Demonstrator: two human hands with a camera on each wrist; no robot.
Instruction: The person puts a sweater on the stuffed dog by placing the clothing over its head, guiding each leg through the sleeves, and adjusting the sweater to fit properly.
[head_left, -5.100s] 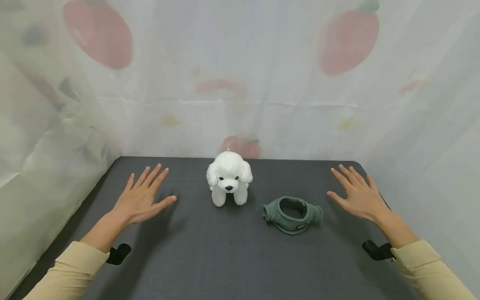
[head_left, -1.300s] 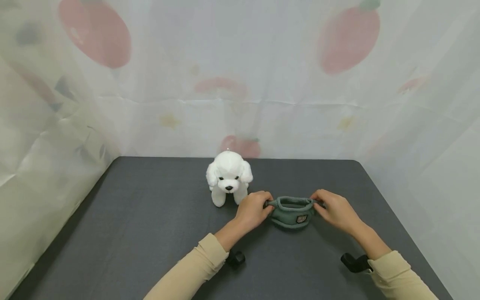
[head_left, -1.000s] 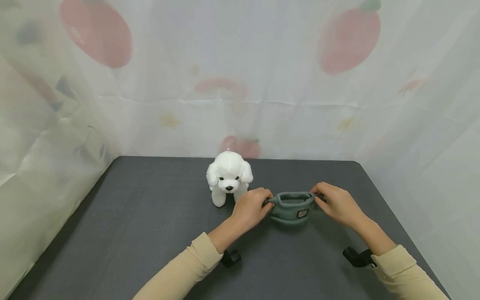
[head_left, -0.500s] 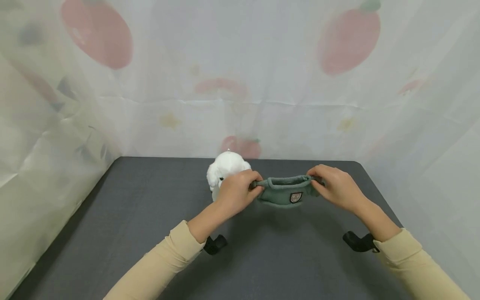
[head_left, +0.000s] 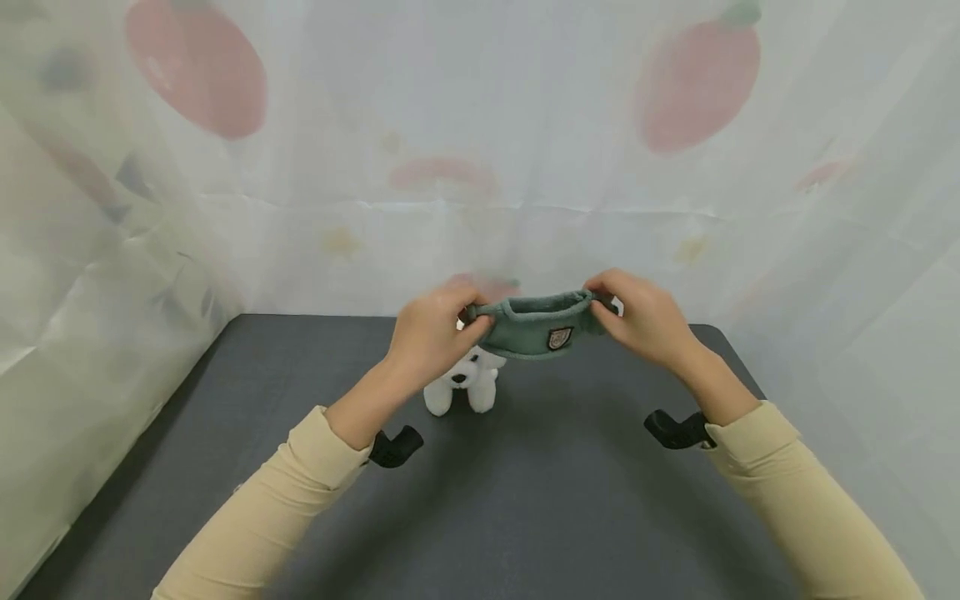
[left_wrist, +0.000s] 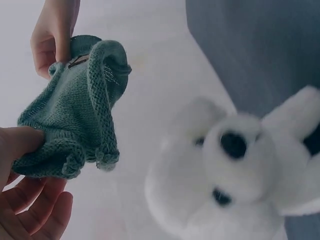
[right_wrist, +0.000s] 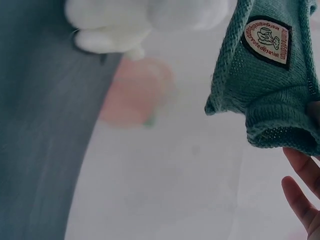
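Note:
A small green knitted pet garment (head_left: 534,329) with a sewn badge (head_left: 557,337) is stretched in the air between both hands. My left hand (head_left: 435,333) pinches its left end and my right hand (head_left: 637,317) pinches its right end. Just below and behind it, a white plush dog (head_left: 465,385) stands on the dark grey table (head_left: 570,500), its head partly hidden by the garment and my left hand. The left wrist view shows the garment (left_wrist: 75,110) beside the dog's face (left_wrist: 240,170). The right wrist view shows the badge (right_wrist: 270,40) and garment (right_wrist: 270,85) close up.
A pale curtain printed with strawberries (head_left: 480,125) closes off the back and both sides of the table. Black wrist camera mounts (head_left: 393,446) (head_left: 671,429) sit under each cream sleeve. Bare table surface lies in front of the dog.
Both hands took the garment from the table to the right of the dog, lifted it and carried it left and up, so it now hangs over the dog's head.

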